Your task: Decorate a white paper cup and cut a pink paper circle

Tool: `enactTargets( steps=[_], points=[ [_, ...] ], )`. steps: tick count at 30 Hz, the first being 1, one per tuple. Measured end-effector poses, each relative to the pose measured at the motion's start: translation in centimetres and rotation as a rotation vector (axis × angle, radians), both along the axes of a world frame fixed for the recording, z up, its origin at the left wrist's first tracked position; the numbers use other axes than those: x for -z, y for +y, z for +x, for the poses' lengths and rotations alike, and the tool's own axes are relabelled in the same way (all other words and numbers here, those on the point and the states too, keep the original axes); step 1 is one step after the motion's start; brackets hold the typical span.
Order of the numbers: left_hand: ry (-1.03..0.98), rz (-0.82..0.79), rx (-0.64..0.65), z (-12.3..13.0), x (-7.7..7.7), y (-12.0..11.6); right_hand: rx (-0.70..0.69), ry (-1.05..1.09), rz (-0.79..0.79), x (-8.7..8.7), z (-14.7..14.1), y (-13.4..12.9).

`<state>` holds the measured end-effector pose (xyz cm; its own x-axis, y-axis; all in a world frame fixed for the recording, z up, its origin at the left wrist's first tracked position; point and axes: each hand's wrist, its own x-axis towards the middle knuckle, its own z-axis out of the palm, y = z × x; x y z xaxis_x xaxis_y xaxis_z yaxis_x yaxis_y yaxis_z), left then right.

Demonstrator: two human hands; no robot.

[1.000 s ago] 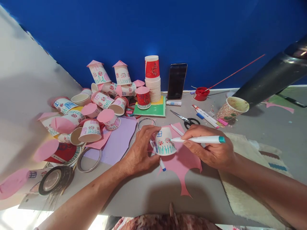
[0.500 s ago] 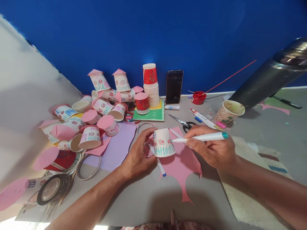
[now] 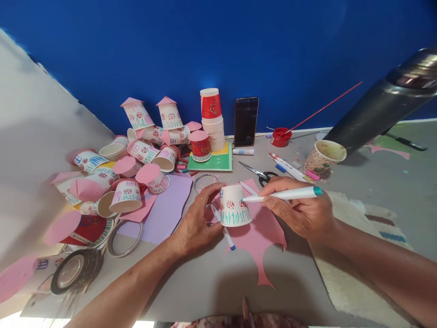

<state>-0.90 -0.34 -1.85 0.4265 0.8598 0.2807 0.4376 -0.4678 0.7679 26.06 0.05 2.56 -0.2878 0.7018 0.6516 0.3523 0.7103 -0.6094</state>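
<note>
With left grip [image 3: 200,223] clamped on the cup [image 3: 235,193] over the pink paper [image 3: 264,228] and right grip [image 3: 300,215] clamped on the pen [image 3: 293,194], tip [image 3: 243,200] at the flowers [image 3: 231,205], risks a stray streak from any turn of the cup, or a dent from squeezing too hard.

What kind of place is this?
It looks like a craft table, maybe at home or in a classroom. The decorated paper cups have pink paper roofs, scissors lie nearby, and the right hand holds a green marker to another cup.
</note>
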Motion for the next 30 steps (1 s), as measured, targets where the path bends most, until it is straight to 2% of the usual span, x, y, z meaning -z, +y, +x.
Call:
enactTargets(
  steps=[11,30],
  points=[
    [-0.029,-0.024,-0.006,0.19,-0.57,0.02,0.032,0.033,-0.013,-0.2,0.0,-0.04],
    [-0.218,-0.114,0.039,0.26,-0.29,0.24,0.014,0.047,-0.017,-0.11,0.12,0.38]
  ],
)
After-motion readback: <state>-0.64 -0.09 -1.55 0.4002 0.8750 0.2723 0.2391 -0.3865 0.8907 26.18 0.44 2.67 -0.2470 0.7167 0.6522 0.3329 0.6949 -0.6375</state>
